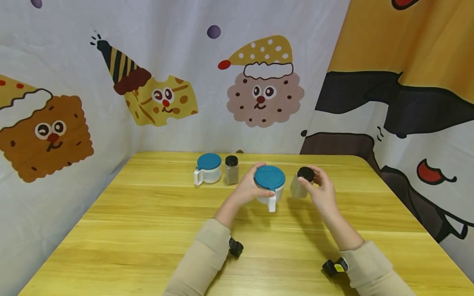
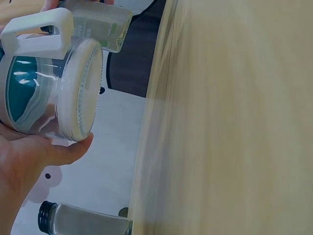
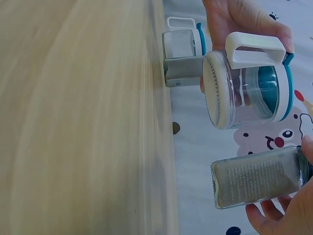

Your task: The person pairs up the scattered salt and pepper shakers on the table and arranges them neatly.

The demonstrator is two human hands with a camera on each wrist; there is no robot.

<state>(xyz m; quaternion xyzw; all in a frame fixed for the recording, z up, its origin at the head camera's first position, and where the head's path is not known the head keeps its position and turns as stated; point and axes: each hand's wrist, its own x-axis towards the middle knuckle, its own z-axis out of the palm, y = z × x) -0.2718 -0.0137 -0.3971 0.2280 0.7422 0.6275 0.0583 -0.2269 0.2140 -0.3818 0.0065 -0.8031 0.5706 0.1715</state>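
My left hand (image 1: 247, 190) grips a clear seasoning jar (image 1: 269, 177) with a blue lid and a white handle, its fingers round the side. The handle faces me. To its right, my right hand (image 1: 325, 194) holds a square glass spice bottle (image 1: 298, 190) by its upper part, just under the black cap. Pale contents show through the bottle's glass in the right wrist view. Both wrist views show the jar (image 2: 78, 93) and the bottle (image 3: 254, 178) raised off the tabletop, side by side and apart.
A second blue-lidded jar (image 1: 209, 162) and a second black-capped bottle (image 1: 231, 172) stand beside each other at the back of the wooden table (image 1: 148, 230), left of my hands. Behind the table hangs a cartoon-printed cloth (image 1: 207, 102).
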